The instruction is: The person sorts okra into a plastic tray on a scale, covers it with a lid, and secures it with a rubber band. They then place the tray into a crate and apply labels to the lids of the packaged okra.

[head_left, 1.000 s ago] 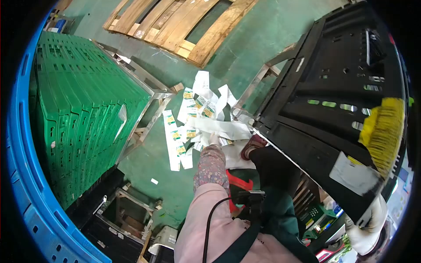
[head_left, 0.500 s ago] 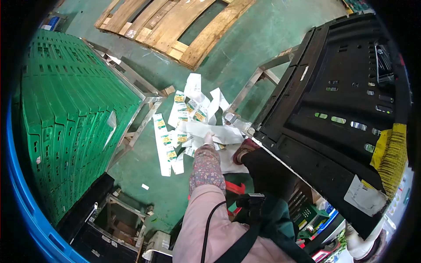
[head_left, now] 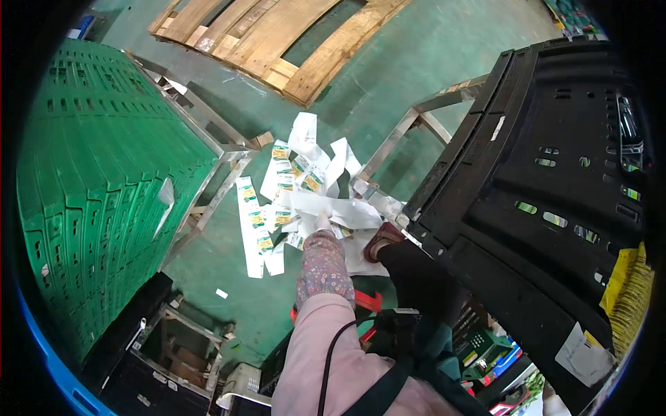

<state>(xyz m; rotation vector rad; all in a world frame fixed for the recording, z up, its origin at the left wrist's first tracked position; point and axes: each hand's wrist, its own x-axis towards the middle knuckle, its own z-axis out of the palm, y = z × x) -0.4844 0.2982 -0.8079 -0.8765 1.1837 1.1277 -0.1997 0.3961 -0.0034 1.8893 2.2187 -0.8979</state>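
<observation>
Label strips (head_left: 312, 182) look light, limp, tearable, best held by edges; can't tell grip of your left hand (head_left: 323, 222) or right hand (head_left: 549, 403).

Paper strips (head_left: 333, 206) are white, printed yellow and green; the sleeve (head_left: 316, 343) is pink, its cuff (head_left: 324, 267) flowered.

Green floor (head_left: 378, 90), white label strips (head_left: 312, 182), wooden pallet (head_left: 260, 43), white scrap (head_left: 221, 293)
</observation>
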